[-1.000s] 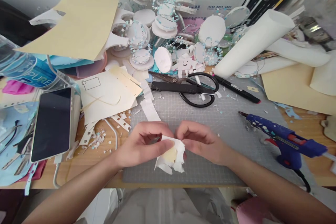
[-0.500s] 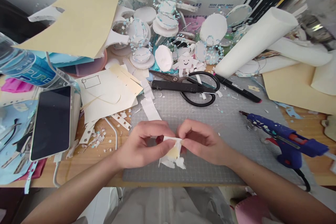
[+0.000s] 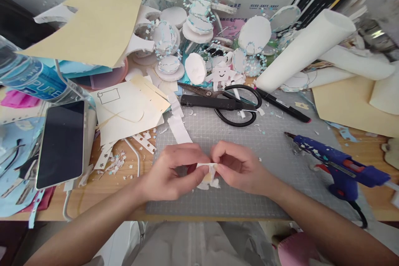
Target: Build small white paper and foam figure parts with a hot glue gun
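Between my two hands is a small white paper piece (image 3: 208, 183) with a yellowish patch and ragged lower edges. My left hand (image 3: 174, 172) pinches its left side between thumb and fingers. At its upper right edge, my right hand (image 3: 238, 170) grips it the same way, thumb against fingertips. The fingers hide much of the paper. Both hands are just above the grey cutting mat (image 3: 264, 145). A white paper strip (image 3: 179, 129) lies on the mat behind my left hand. Beyond my hands lie black-handled scissors (image 3: 240, 122) and a black utility knife (image 3: 205, 102).
A blue glue gun (image 3: 339, 162) lies at the right, near a black marker (image 3: 282, 106). White discs (image 3: 195, 68) and a paper roll (image 3: 305, 50) crowd the back. At left are a phone (image 3: 62, 145), a water bottle (image 3: 34, 77), paper sheets (image 3: 124, 112) and scraps.
The paper piece has tipped between my fingers, so its face looks shorter and its ragged lower edge sits higher. Both hands keep their pinch in nearly the same place.
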{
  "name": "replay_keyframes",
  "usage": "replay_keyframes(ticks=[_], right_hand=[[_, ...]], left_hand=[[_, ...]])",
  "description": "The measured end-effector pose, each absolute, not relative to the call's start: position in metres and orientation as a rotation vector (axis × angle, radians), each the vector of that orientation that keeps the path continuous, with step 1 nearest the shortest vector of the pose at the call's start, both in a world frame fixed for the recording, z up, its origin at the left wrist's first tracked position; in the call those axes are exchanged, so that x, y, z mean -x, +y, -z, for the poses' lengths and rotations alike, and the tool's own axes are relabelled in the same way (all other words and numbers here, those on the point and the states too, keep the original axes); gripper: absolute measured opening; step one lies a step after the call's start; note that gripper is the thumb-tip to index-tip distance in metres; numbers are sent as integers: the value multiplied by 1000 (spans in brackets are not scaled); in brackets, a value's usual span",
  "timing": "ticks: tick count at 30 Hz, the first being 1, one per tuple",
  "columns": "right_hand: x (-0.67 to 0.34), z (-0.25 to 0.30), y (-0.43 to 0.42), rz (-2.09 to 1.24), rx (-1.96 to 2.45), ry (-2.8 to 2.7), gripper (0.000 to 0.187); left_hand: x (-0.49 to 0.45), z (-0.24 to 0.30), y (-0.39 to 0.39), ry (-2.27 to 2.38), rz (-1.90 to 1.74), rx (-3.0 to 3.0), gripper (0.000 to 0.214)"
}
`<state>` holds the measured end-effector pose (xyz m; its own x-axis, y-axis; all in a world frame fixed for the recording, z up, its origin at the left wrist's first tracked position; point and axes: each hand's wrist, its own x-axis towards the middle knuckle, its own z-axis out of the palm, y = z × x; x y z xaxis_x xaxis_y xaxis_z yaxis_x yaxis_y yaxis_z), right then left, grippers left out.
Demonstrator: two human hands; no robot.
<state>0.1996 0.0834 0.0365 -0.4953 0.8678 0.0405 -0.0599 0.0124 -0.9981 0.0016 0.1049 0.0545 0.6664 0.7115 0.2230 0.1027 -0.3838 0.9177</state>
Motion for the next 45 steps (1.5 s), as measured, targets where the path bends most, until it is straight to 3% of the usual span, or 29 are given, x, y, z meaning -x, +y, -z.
replay_keyframes(ticks=[17,21,26,37,45], right_hand=[[-204,-37,86,-1419,909,-1700,14],[-205,-38,89,-1557,942,-1580,14],[-206,-39,90,-1704,925,-1645,29],[-203,-30,87,-1379,868,-1849,32],[-203,-30,87,-1351,893,-1890,32]], left_hand=[[-4,-52,102,713,-727,-1802,25],[-4,-52,102,785,-770,-1727,22],[-5,-52,104,806,-810,-1756,22],[-6,-50,102,768,-866,-1795,21],[-5,-51,100,773,-852,-1761,22]])
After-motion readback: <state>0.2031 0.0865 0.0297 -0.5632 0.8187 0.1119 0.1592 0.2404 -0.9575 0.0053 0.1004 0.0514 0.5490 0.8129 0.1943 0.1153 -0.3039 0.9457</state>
